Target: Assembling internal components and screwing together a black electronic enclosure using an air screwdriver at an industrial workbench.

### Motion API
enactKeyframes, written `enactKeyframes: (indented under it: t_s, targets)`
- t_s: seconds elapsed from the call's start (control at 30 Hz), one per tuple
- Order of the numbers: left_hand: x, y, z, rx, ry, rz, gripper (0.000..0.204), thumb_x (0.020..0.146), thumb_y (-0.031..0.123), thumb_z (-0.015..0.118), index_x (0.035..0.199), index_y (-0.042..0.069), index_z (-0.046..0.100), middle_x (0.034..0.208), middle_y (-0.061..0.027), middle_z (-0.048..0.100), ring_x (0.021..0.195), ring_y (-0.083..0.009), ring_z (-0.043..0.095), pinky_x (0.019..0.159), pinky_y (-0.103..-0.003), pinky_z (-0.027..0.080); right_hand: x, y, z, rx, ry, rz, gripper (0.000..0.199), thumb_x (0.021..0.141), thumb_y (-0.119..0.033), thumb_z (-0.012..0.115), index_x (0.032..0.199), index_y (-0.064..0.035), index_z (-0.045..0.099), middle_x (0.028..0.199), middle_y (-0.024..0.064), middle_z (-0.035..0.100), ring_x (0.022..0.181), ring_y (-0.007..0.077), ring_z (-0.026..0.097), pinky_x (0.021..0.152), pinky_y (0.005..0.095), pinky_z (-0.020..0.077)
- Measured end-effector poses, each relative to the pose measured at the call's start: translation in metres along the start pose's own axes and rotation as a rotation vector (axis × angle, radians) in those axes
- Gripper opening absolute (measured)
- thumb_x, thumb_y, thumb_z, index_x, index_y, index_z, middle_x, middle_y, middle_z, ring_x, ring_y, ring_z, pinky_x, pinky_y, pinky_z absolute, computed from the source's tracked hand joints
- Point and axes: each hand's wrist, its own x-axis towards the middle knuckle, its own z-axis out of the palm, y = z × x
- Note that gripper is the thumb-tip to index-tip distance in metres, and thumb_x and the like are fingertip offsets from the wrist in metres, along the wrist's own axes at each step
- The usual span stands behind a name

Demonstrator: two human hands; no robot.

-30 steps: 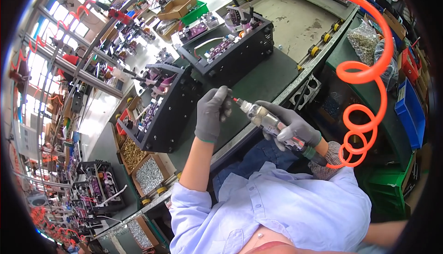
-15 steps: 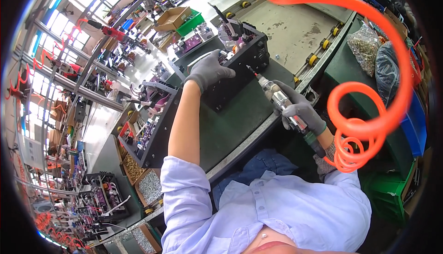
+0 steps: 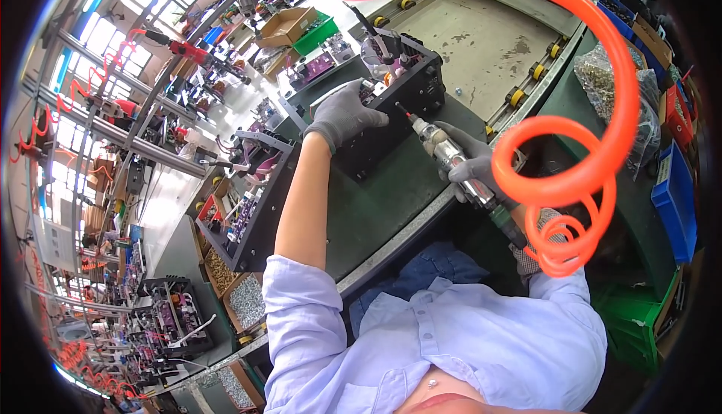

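Observation:
In my gloved right hand (image 3: 475, 164) is a silver air screwdriver (image 3: 451, 154), its bit pointing up and left at the front panel of a black electronics chassis (image 3: 391, 124). The bit's tip is close to that panel; whether it touches a screw I cannot tell. My gloved left hand (image 3: 344, 117) grips the chassis over its upper edge, thumb along the front panel and the other fingers partly hidden behind it. Boards and wiring show inside the chassis. An orange coiled air hose (image 3: 556, 188) hangs in front of my right wrist and runs up over the bench.
A second black chassis (image 3: 252, 207) stands at the left on the green bench top (image 3: 376, 215). Boxes of small screws (image 3: 246, 301) lie near it. A roller track (image 3: 516, 98) runs behind. On the right are a bag of small parts (image 3: 602, 75) and a blue bin (image 3: 673, 203).
The screwdriver and my right hand have moved slightly left, bringing the bit nearer the chassis panel. The orange hose has swung left. My left hand stays on the chassis.

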Motion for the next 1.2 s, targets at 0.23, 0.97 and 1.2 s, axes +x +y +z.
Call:
enactKeyframes:
  t_s: [0.23,0.97,1.2]
  targets:
    - [-0.012,0.003,0.008,0.175,0.168,0.045,0.085,0.068,0.053,0.077,0.136,0.008,0.05,0.119,-0.0165,0.063,0.106,-0.0328,0.063,0.095,-0.041,0.045,0.0,-0.003,0.0,0.064,-0.068,-0.092,0.096,0.064,-0.017,0.068,0.15,-0.0017,0.029,0.103,0.0125,0.056,0.067,0.0157,0.064,0.049,0.0247,0.0584]
    - [-0.241,-0.101,0.145,-0.001,0.412,-0.585,0.023,0.09,0.03,0.058,0.1,0.009,0.062,0.092,-0.0142,0.067,0.088,-0.0326,0.067,0.074,-0.047,0.052,0.003,0.136,0.054,0.537,-0.391,0.467,0.056,0.08,-0.014,0.059,0.131,-0.0013,0.04,0.093,0.0227,0.062,0.056,0.0307,0.068,0.044,0.0361,0.0582]
    - [-0.264,-0.11,0.122,-1.464,0.619,-0.535,0.024,0.09,0.021,0.065,0.105,0.003,0.061,0.081,-0.0049,0.065,0.062,-0.0143,0.065,0.052,-0.028,0.05,0.0,0.136,0.042,0.517,-0.493,0.486,0.064,0.082,-0.015,0.06,0.137,-0.0035,0.031,0.101,0.0249,0.058,0.06,0.0346,0.068,0.044,0.0382,0.056]
